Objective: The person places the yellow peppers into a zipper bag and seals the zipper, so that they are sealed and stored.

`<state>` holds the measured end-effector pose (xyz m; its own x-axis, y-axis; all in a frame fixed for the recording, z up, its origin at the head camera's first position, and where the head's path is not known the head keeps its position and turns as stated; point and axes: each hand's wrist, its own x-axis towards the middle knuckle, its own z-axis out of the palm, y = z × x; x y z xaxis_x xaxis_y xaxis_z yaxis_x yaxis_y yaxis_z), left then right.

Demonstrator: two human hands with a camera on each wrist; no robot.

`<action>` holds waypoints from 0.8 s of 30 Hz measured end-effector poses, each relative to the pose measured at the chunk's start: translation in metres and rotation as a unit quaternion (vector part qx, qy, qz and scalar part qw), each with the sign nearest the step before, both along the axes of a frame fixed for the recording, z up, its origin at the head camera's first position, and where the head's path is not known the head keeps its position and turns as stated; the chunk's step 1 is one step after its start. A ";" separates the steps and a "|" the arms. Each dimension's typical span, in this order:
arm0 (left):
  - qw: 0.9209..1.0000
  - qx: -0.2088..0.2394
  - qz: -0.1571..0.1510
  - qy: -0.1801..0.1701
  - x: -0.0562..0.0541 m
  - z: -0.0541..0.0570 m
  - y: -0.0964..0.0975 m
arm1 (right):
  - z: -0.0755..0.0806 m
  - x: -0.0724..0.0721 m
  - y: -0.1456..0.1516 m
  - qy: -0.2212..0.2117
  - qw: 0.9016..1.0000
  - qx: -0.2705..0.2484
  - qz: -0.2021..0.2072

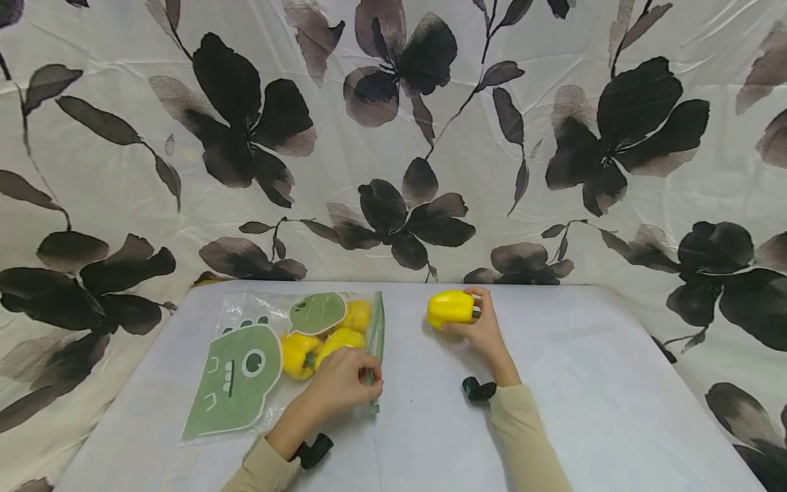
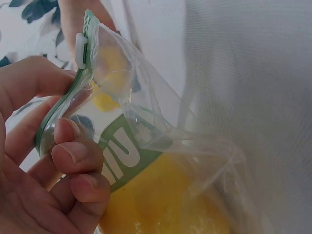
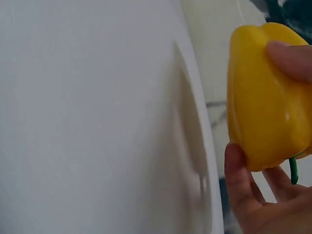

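A clear zip bag (image 1: 230,383) with a green cartoon-monster print lies on the left of the table. Several yellow bell peppers (image 1: 299,355) show through its plastic. My left hand (image 1: 344,383) grips the bag's right end by the green zip strip (image 1: 378,328). Up close in the left wrist view, the fingers (image 2: 80,156) curl at the strip, which carries a white slider (image 2: 80,50). To the right of the bag, my right hand (image 1: 486,335) holds another yellow bell pepper (image 1: 451,309) between thumb and fingers. Its green stem (image 3: 293,170) points toward the palm side.
A white cloth covers the table (image 1: 584,383). Behind it hangs a pale curtain (image 1: 492,171) printed with dark flowers, meeting the table's back edge. Each wrist carries a small black camera, the left one (image 1: 315,451) and the right one (image 1: 478,389).
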<state>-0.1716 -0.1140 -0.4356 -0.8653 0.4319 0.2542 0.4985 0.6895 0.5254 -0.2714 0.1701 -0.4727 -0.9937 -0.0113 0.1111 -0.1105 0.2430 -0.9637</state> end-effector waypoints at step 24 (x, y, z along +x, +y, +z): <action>1.000 -0.004 -0.004 -0.017 0.001 0.003 0.001 | -0.009 0.028 -0.090 0.015 0.973 0.024 0.229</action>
